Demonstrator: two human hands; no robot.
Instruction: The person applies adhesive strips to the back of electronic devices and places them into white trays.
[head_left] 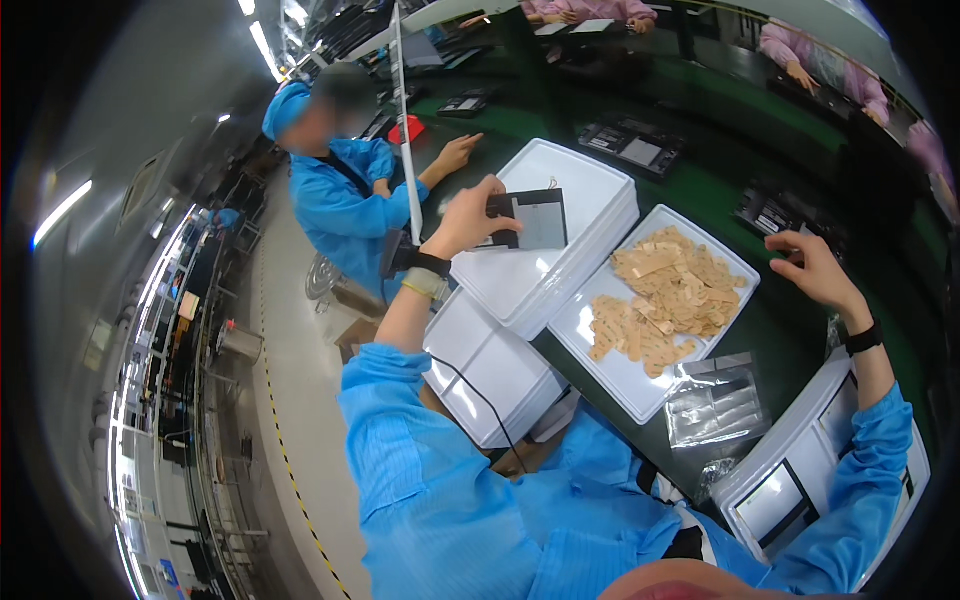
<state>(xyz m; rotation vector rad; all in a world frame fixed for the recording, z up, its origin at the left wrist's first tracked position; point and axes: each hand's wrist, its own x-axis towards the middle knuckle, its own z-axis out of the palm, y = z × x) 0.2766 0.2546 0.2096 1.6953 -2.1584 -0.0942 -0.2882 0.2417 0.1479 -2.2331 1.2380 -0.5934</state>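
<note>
My left hand is closed on the edge of a flat black-and-grey rectangular panel, thumb on its near side. The panel is over a stacked white plastic tray; whether it touches the tray I cannot tell. Over the green bench, my right hand is open with fingers bent and thumb apart, and nothing shows in it. Just beyond that hand lies a black flat device. Between my hands, another white tray bears a heap of tan paper-like pieces.
Clear plastic bags lie near my right arm, beside a white tray of flat panels. More white trays stand below left. A co-worker in blue reaches in past a white upright post. Another black device is farther back.
</note>
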